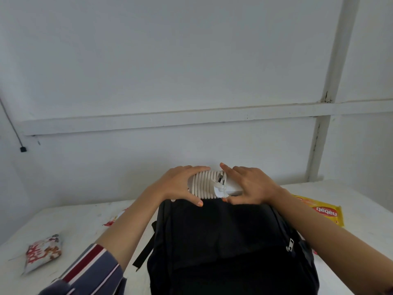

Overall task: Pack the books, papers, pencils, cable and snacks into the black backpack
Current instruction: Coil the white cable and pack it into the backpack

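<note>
The coiled white charging cable with its white plug block (209, 184) is held at the far top edge of the black fabric backpack (229, 248), at twelve o'clock of the bag. The cable-packing step seems in hand. The next move likely calls for lowering it into the bag's mouth, which is hidden. The left hand (180, 185) curls its grip round the coil; the right hand (248, 188) clasps the plug end, forefinger straight. Snacks remain on the white bench (85, 222) — a yellow wafer packet (323, 211) at two o'clock, a red-and-white pouch (43, 252) at eight.

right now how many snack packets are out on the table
3: a red-and-white packet at front left, a red-edged packet peeking past the left forearm, a yellow packet right of the backpack. Others may be hidden.
</note>
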A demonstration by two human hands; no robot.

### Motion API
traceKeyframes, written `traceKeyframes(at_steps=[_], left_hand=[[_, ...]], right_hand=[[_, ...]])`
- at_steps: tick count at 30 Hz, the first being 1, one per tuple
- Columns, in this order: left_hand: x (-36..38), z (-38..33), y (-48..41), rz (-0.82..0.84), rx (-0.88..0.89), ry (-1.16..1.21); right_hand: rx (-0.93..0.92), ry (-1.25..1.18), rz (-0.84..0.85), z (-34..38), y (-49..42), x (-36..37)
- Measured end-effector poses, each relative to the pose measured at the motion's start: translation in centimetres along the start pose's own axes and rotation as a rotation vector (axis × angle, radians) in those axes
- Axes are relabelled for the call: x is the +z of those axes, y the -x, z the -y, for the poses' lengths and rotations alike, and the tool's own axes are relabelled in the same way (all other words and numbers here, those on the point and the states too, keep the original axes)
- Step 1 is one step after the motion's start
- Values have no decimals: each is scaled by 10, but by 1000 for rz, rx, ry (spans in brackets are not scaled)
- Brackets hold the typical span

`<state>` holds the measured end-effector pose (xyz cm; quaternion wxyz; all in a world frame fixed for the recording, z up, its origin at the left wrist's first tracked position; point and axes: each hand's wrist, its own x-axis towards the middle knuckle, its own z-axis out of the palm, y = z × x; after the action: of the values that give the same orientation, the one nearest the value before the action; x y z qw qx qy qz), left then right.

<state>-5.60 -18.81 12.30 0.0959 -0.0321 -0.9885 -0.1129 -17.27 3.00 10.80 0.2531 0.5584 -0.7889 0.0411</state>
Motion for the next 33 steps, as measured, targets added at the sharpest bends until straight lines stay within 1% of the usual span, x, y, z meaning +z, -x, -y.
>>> traceKeyframes(at_steps=[4,7,10,13,15,16,18,21,22,23,24,26,29,31,33], left_hand=[[7,-5,0,-129,8,33],[8,-10,-2,-215,21,-58],[6,-15,-4,-247,44,-144],[7,-16,-4,-227,43,-208],[10,-19,-2,-226,34,-254],[14,-19,-2,-251,31,-263],[21,-18,0,-352,52,-250],[29,-14,2,-574,117,-303],[29,-13,2,-602,123,-324],[28,-14,1,-584,117,-337],[25,-16,2,-533,96,-338],[15,-20,3,-342,16,-306],[2,-23,0,-182,-15,-327],[1,-26,2,-155,-4,-302],[6,-28,5,-217,23,-275]], right_hand=[[-14,59,-25,-4,-2,-5],[9,64,-37,-7,-3,-6],[30,30,-80,-8,-1,-1],[58,-46,-120,-7,2,0],[60,-55,-145,-6,3,2],[59,-50,-152,-5,3,3],[57,-42,-162,-4,2,4],[44,-30,-173,-5,-1,1],[42,-37,-169,-5,-2,0],[43,-52,-166,-5,-3,0],[51,-68,-166,-4,-2,1],[73,-89,-179,-3,0,3],[80,-72,-213,-1,3,6],[59,-67,-247,-3,3,5],[39,-70,-262,-4,4,2]])
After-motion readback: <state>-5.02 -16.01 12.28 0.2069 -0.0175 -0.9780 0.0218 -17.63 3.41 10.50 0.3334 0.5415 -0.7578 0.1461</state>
